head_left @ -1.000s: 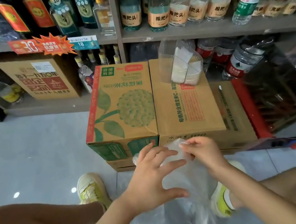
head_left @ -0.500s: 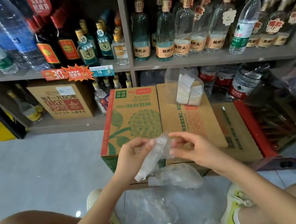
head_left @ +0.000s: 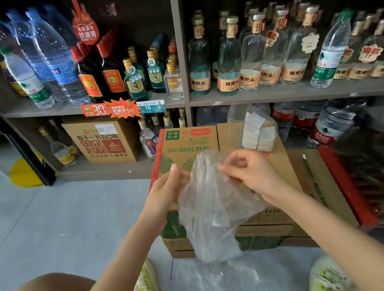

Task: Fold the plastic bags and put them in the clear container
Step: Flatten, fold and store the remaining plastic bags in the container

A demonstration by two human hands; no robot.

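Left grip (head_left: 166, 194) and right grip (head_left: 250, 174) each pinched the top edge of a crinkled, translucent bag (head_left: 211, 217); beyond them stood a clear, straight-walled container (head_left: 234, 124).

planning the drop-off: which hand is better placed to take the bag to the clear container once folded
Probably the right. The right hand pinches the plastic bag at its top and sits close to the clear container on the cardboard box; the left hand holds the bag's other edge, farther away.
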